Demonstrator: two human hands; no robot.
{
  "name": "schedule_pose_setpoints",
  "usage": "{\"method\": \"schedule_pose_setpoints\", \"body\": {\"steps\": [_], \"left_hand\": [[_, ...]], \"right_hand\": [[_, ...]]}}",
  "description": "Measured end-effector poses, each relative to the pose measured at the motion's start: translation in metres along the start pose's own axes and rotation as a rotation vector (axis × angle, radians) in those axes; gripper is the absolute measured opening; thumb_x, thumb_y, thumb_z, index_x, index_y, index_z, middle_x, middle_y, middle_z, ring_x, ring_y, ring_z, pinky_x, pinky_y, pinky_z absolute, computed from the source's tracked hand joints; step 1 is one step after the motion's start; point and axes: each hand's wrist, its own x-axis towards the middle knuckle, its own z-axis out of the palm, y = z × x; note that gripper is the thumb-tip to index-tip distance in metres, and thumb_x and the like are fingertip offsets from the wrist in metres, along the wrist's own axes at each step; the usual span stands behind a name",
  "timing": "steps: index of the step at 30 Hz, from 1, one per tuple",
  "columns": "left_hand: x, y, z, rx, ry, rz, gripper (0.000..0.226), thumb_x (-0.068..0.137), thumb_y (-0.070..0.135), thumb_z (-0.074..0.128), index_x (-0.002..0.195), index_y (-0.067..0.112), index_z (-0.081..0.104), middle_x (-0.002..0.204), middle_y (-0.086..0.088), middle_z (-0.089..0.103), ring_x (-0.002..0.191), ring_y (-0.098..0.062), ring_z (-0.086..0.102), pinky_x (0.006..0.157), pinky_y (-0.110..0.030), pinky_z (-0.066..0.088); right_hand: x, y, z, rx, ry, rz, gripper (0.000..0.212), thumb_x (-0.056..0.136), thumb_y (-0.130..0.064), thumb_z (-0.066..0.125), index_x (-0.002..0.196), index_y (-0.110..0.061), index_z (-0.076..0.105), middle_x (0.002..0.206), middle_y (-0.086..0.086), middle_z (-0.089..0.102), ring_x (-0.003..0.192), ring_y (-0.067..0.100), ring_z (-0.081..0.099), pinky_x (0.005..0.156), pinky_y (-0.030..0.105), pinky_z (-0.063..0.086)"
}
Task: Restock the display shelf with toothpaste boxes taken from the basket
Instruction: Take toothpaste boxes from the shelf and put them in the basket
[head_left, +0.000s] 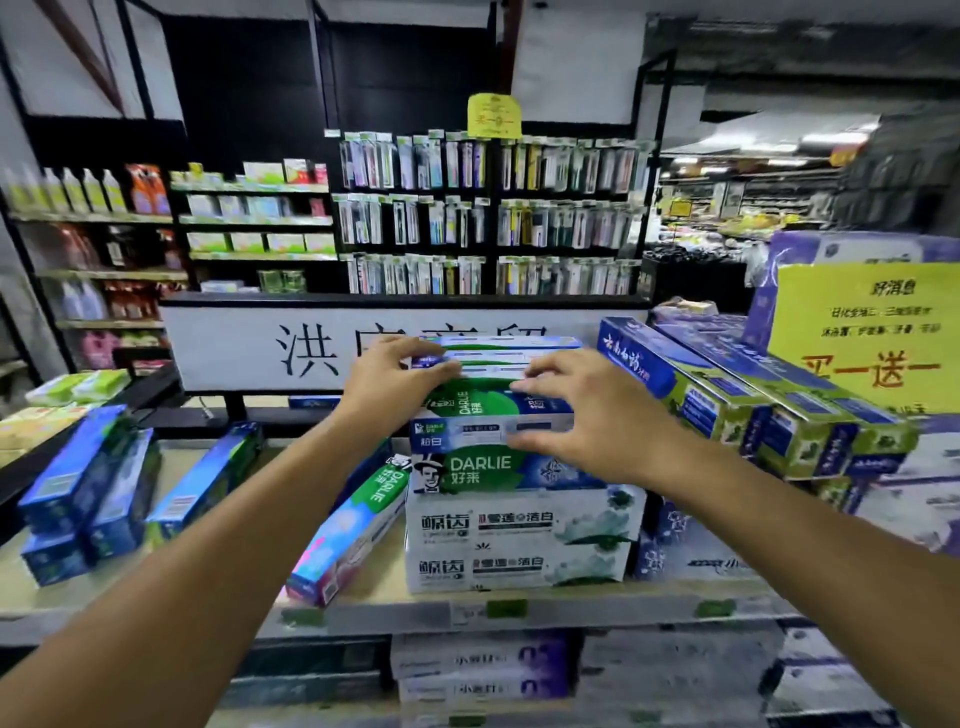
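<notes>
A stack of toothpaste boxes stands in the middle of the display shelf (545, 605): two white boxes (514, 540) at the bottom, green-and-white Darlie boxes (483, 470) above them, white-and-blue boxes (498, 353) on top. My left hand (387, 382) grips the left end of the upper boxes, thumb at the front and fingers over the top. My right hand (587, 415) holds the right end of the upper Darlie boxes, its fingers curled on the front face. The basket is out of view.
A Darlie box (348, 535) leans against the stack's left side. Blue boxes (93, 493) lie at the shelf's left, blue-and-green boxes (769, 400) are piled at the right under a yellow sign (867, 332). Purple boxes (483, 665) fill the lower shelf. Toothbrush racks (488, 213) hang behind.
</notes>
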Motion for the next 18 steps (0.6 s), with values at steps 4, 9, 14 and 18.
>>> {"method": "schedule_pose_setpoints", "body": {"steps": [4,9,14,18], "left_hand": [[-0.004,0.001,-0.008,0.055,-0.068,0.040,0.047,0.066,0.062,0.080,0.104,0.034,0.077,0.127,0.010,0.053,0.110,-0.009,0.056,0.090,-0.025,0.043],[-0.004,0.013,-0.021,0.239,-0.141,0.090,0.050,0.059,0.068,0.079,0.097,0.036,0.077,0.117,0.012,0.054,0.101,-0.009,0.056,0.084,-0.026,0.043],[0.004,0.031,-0.024,0.504,-0.210,0.153,0.039,0.070,0.063,0.076,0.093,0.031,0.075,0.097,0.010,0.057,0.076,0.000,0.051,0.059,-0.019,0.036],[0.009,0.046,-0.033,0.530,-0.335,0.044,0.045,0.068,0.065,0.076,0.090,0.026,0.076,0.080,0.008,0.068,0.072,-0.006,0.056,0.057,-0.022,0.038]], "right_hand": [[-0.009,0.003,0.016,-0.052,0.104,-0.041,0.066,0.082,-0.061,0.066,0.137,-0.025,0.058,0.143,-0.007,0.048,0.133,0.016,0.039,0.112,0.038,0.035],[-0.010,-0.006,0.023,-0.286,0.118,-0.104,0.076,0.076,-0.062,0.071,0.131,-0.012,0.055,0.134,0.000,0.050,0.125,0.022,0.042,0.105,0.036,0.038],[-0.004,-0.014,0.027,-0.319,0.153,-0.070,0.067,0.073,-0.054,0.078,0.120,-0.012,0.054,0.118,0.002,0.050,0.113,0.024,0.042,0.097,0.036,0.038],[-0.002,-0.019,0.026,-0.300,0.158,-0.015,0.051,0.072,-0.031,0.079,0.110,-0.018,0.048,0.107,-0.001,0.047,0.103,0.022,0.041,0.088,0.034,0.037]]}}
